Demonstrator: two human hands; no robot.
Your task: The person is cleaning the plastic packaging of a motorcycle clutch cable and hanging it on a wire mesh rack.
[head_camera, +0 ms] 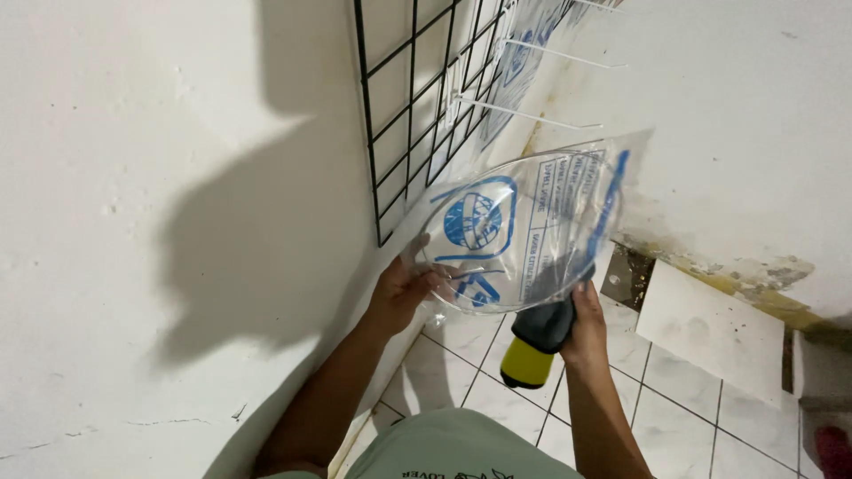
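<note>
We are inflating a clear printed bag (524,226) just below the wire grid (417,106): left hand (404,288) is pinching its edge, right hand (581,324) is gripping the black-and-yellow blower (535,341). Next, we judge, keep the nozzle inside the opening.

A clear bag (524,231) with blue print, a black-and-yellow tool (535,341), a black wire grid (417,106).

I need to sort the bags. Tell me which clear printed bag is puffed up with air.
The clear bag held between the left hand and right hand; it bulges round, while the bags on the wire grid hang flat.
</note>
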